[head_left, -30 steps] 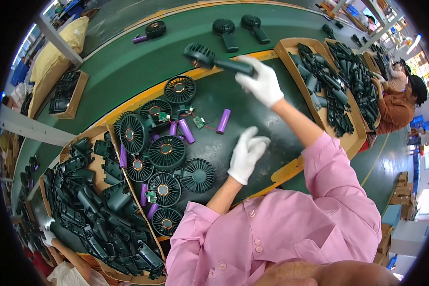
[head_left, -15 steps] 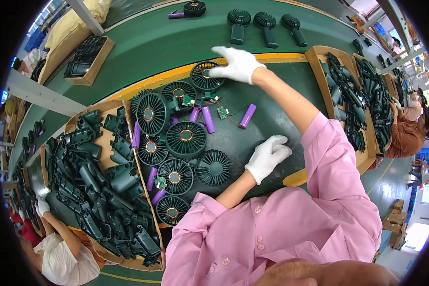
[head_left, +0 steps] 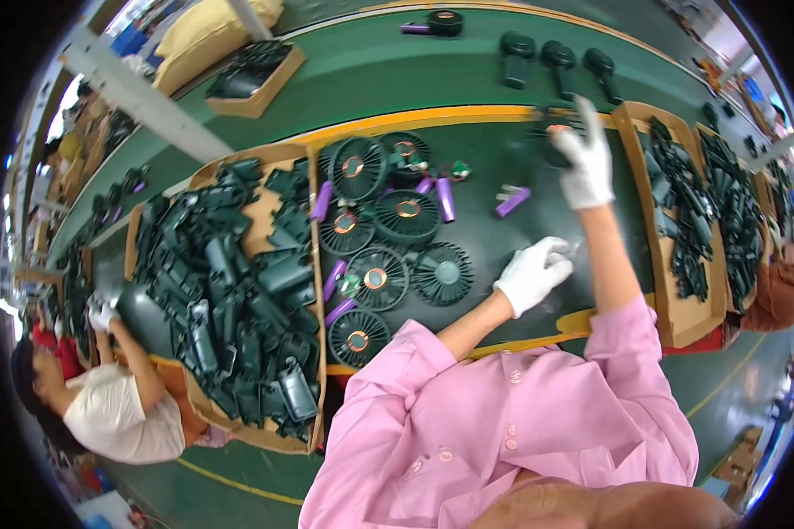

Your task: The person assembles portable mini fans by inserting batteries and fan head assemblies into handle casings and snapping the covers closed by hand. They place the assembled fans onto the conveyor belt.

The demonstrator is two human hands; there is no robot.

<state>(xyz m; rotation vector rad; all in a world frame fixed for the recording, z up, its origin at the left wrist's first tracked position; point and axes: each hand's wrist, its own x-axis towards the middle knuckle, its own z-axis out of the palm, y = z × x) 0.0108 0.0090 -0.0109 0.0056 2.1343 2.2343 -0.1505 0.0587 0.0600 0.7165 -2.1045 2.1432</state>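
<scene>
My right hand (head_left: 587, 159), in a white glove, grips a dark green fan head (head_left: 551, 137) with a copper ring at its centre, held toward the far right of the bench; motion blurs it. Below it lies a purple battery cell (head_left: 513, 202) with a small board beside it. My left hand (head_left: 534, 278), also gloved, rests low over the bench with its fingers curled in; a faint glint shows at the fingertips, too small to name. Left of it, several round fan heads (head_left: 376, 279) lie grouped with purple cells (head_left: 445, 200) and a small green circuit board (head_left: 460, 171).
A cardboard box (head_left: 318, 264) of dark green casing parts stands at left, another box (head_left: 666, 300) at right. Across the yellow edge, a green belt (head_left: 370, 75) carries handheld fans (head_left: 517, 60) and a small parts box (head_left: 256, 84). A co-worker (head_left: 115, 397) sits at far left.
My right hand has closed on the fan head at the group's far end and carried it right. The loose cell moved too. The whole view has shifted.
</scene>
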